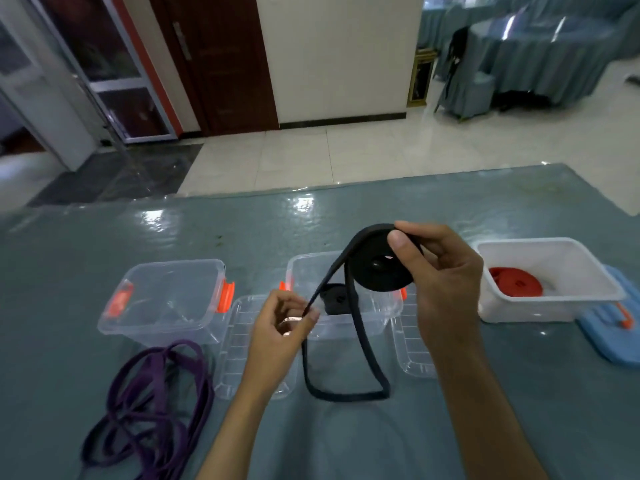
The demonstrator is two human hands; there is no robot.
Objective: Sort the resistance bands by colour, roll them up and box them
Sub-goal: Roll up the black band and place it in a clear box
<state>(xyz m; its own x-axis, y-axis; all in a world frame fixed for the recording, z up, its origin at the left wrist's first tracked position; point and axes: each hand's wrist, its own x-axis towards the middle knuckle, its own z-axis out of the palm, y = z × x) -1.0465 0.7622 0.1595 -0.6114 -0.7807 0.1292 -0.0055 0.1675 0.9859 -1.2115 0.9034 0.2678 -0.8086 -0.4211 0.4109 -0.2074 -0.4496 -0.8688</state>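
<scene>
Right hand (pixel 440 271) gripping flat black rubber coil (pixel 381 268), loose strap pinched by left hand (pixel 280 327)

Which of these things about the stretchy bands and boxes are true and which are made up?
1. The right hand holds a rolled-up black band. True.
2. The purple bands are already rolled up in a box. False: they lie loose on the table.
3. The red rolled band sits in the white box. True.
4. The clear box on the left is full of bands. False: it shows no bands inside.
5. The left hand pinches the black band's loose strip. True.
</scene>
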